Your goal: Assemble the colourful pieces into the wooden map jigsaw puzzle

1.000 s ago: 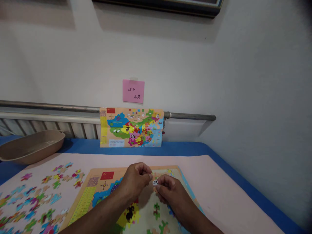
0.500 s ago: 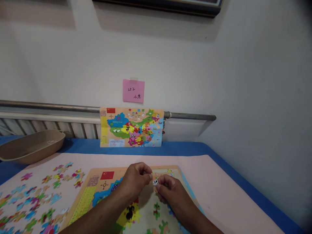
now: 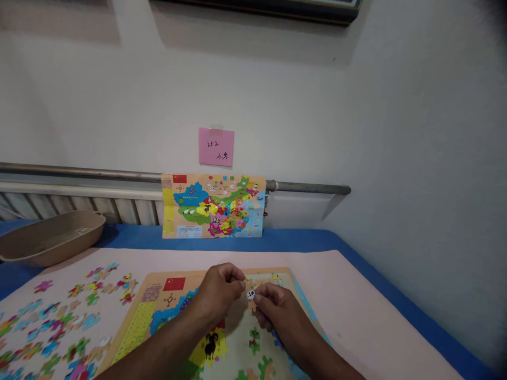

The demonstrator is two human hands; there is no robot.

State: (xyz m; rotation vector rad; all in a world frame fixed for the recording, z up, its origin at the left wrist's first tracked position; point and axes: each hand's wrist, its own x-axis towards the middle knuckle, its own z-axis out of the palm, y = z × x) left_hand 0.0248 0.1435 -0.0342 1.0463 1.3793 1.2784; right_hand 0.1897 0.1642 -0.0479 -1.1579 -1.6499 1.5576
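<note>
My left hand (image 3: 217, 290) and my right hand (image 3: 277, 311) hover close together above a wooden map puzzle board (image 3: 137, 324) of China. A small white piece with black spots (image 3: 251, 294), possibly a panda-shaped puzzle piece, is pinched in my right fingertips. My left fingers are curled closed just beside it, and I cannot tell whether they touch it. Coloured pieces lie fitted on the board below my hands, including a yellow one with a black goat. My hands and forearms hide the board's middle. Several loose jigsaw pieces (image 3: 67, 322) are scattered left of the board.
The board and loose pieces lie on a pink mat (image 3: 376, 301) over a blue table (image 3: 261, 240). A tan basin (image 3: 51, 237) sits at the back left. A printed China map (image 3: 212, 206) leans against the wall at the back, below a pink sticky note (image 3: 216, 146).
My hands and the spotted piece have shifted only slightly left. The right-hand pinch on the piece is unchanged.
</note>
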